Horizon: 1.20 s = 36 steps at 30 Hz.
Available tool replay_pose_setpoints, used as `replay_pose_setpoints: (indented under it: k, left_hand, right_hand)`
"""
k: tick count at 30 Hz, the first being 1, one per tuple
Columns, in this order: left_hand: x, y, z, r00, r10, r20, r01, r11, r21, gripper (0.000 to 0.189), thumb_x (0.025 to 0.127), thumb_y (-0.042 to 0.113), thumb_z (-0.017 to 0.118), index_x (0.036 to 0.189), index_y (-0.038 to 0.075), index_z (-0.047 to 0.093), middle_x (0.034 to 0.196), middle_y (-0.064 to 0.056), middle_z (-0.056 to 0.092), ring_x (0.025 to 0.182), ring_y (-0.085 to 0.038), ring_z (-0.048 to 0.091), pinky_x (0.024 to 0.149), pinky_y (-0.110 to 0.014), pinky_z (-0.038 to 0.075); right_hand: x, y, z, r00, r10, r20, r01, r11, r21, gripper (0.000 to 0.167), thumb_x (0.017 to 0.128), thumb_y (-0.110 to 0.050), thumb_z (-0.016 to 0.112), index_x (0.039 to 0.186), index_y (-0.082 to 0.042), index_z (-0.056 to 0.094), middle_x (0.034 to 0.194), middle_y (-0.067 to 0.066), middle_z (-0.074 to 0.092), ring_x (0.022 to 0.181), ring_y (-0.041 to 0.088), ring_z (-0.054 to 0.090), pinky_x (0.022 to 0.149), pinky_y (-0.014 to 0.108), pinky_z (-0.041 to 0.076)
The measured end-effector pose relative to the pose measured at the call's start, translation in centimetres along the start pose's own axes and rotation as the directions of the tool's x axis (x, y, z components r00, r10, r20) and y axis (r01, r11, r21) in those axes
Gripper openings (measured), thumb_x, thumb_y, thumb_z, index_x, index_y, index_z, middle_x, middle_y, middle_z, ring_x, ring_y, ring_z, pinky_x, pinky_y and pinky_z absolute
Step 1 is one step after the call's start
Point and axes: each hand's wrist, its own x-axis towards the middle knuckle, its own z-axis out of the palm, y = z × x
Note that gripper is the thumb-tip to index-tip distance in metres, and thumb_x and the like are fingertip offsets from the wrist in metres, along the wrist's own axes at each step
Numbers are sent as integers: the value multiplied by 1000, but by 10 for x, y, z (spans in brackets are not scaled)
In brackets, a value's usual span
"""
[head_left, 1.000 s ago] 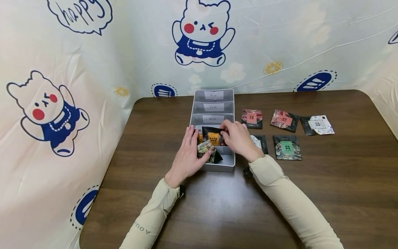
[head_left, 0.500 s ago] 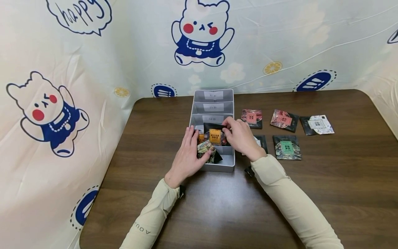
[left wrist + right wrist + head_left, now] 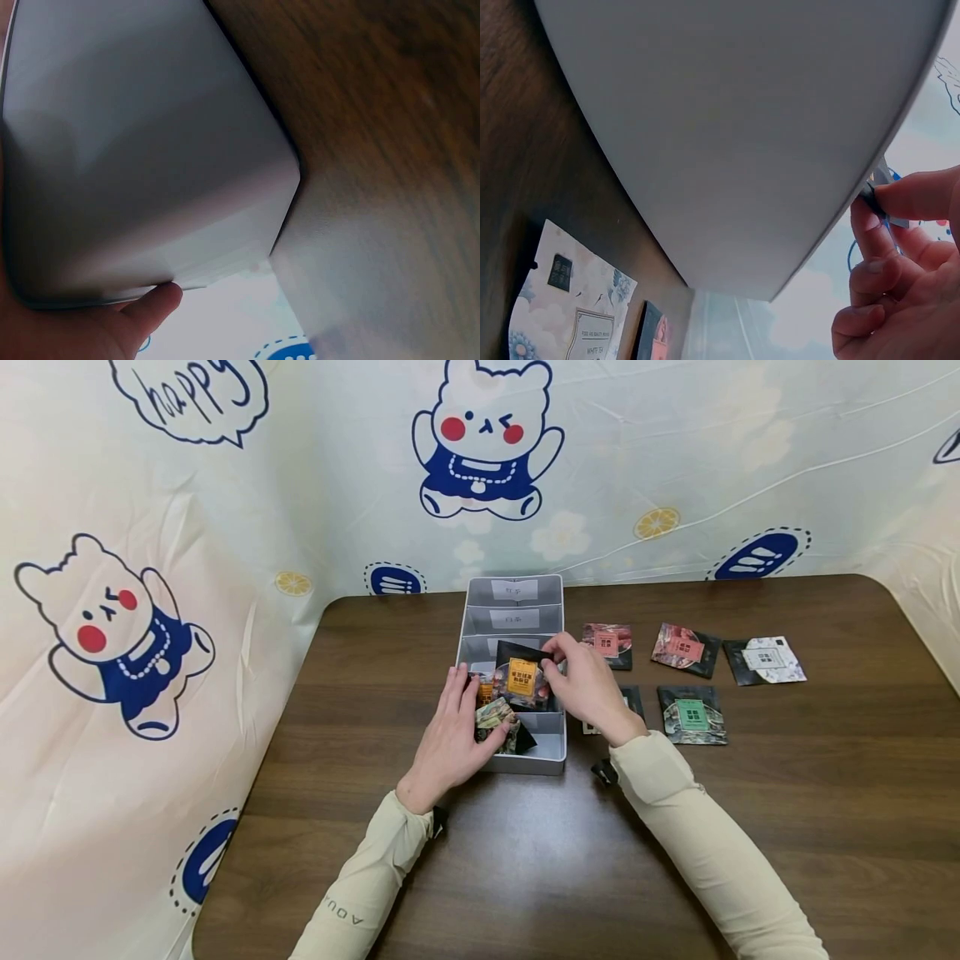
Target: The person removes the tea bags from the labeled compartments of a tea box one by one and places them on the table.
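A grey divided box (image 3: pixel 525 764) with paper labels on its dividers stands before me. My right hand (image 3: pixel 591 689) pinches the upper right edge of a black tea sachet with an orange label (image 3: pixel 522 678), which stands tilted up over a front compartment. In the right wrist view, thumb and forefinger meet on a dark bit of it above the rim. My left hand (image 3: pixel 453 735) lies with extended fingers along the box's left rim, its thumb over a green patterned sachet (image 3: pixel 498 714). Another orange-labelled sachet (image 3: pixel 484 692) shows partly behind that hand's fingers.
To the right on the brown table (image 3: pixel 525 877) lie two red sachets (image 3: pixel 608 646) (image 3: pixel 686 650), a white one (image 3: pixel 767 660) and a green one (image 3: pixel 693 716). A white tea sachet (image 3: pixel 574 304) sits beside the box, partly hidden by my right wrist. A printed curtain (image 3: pixel 337 485) hangs behind.
My right hand has lifted the orange-labelled sachet up and slightly to the right, so more of its face shows. The left hand stays where it was.
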Motion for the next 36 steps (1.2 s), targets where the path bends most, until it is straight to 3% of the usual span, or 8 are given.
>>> replay_pose_setpoints:
  k: [15,17,19,21,22,24,26,36]
  left_hand:
    - [0,-1,0,999,-18,30,18,1000,2,81,90,54,53,146,-2,35,161,-18,15,151,-29,8,118,-45,23]
    - [0,-1,-1,999,-18,30,18,1000,0,81,90,54,53,146,-2,35,161,-18,15,151,-29,8,119,-45,23]
    - [0,-1,-1,999,-18,30,18,1000,-1,80,90,53,53,146,-2,35,161,-18,15,151,-29,8,119,-45,23]
    - [0,-1,-1,999,-15,29,16,1000,-4,80,91,53,53,146,-2,35,161,-18,15,151,-29,8,119,-45,23]
    - [0,-1,-1,1000,-15,28,15,1000,-4,80,91,53,53,146,-2,35,161,-18,15,151,-29,9,119,-45,23]
    - [0,-1,-1,1000,-14,27,14,1000,-3,80,91,53,53,146,-2,35,161,-18,15,151,-29,9,118,-45,24]
    - [0,-1,-1,1000,-13,26,13,1000,-3,80,91,53,53,145,-2,36,161,-18,15,151,-29,9,118,-45,24]
    - [0,-1,1,1000,-14,28,14,1000,1,79,91,53,52,145,-2,36,161,-18,16,151,-30,9,118,-46,25]
  right_hand:
    - [0,2,-7,997,29,-74,-22,996,87,20,96,-15,54,113,-6,59,97,10,64,68,24,51,68,35,39]
    - [1,3,-8,996,30,-83,-21,994,108,19,95,-14,55,112,-6,60,95,11,65,70,25,52,85,42,42]
    - [1,4,-9,995,32,-92,-21,993,120,19,95,-14,55,111,-5,60,93,11,66,73,25,52,101,49,35]
    - [2,4,-11,994,30,-108,-17,992,124,19,94,-12,56,110,-4,61,90,12,67,73,25,52,102,49,32]
    - [2,5,-12,993,28,-116,-14,992,122,19,93,-12,57,110,-4,61,89,13,68,73,25,51,101,47,33]
    - [2,5,-13,992,31,-124,-15,992,124,19,92,-11,57,109,-3,62,88,13,68,72,25,50,84,39,38]
    - [2,6,-14,991,35,-130,-17,991,132,19,92,-10,58,109,-2,62,87,14,68,72,24,49,72,34,35]
    - [1,13,-18,991,102,-90,-85,982,171,21,92,-11,55,110,-3,61,87,13,67,73,23,50,67,31,36]
